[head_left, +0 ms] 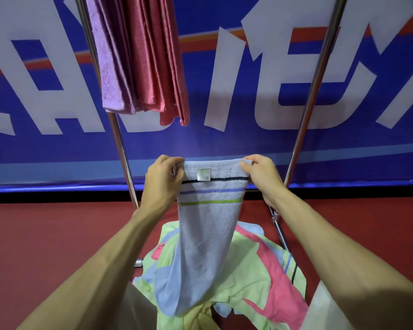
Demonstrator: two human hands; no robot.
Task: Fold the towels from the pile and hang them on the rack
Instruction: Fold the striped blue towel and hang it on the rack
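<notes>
A person is holding up a pale lilac-blue terry towel [205, 234] with black, violet and green stripes, the left hand [163, 182] and the right hand [260, 177] each gripping one upper corner, with the fingers [174, 163] curled and pinching the hem so the top edge is running level and taut between them. A small sewn label [203, 175] is facing the camera just under that edge. The towel's long axis is hanging straight down from the hands, its lower end narrowing and drooping onto the loose pile of green, pink and blue towels [248, 282] lying on the red floor [57, 234]. The chrome tube rack [305, 115] is rising behind and above both hands, its uprights slanting on either side, with rose-pink folded towels [153, 67] and a lilac towel [110, 75] already draped at upper left; the hanging bar itself is out of frame. Both hands are sitting about equally near the rack, and the free stretch to the right of the hung towels looks like the likely target, up and forward from the hem.
</notes>
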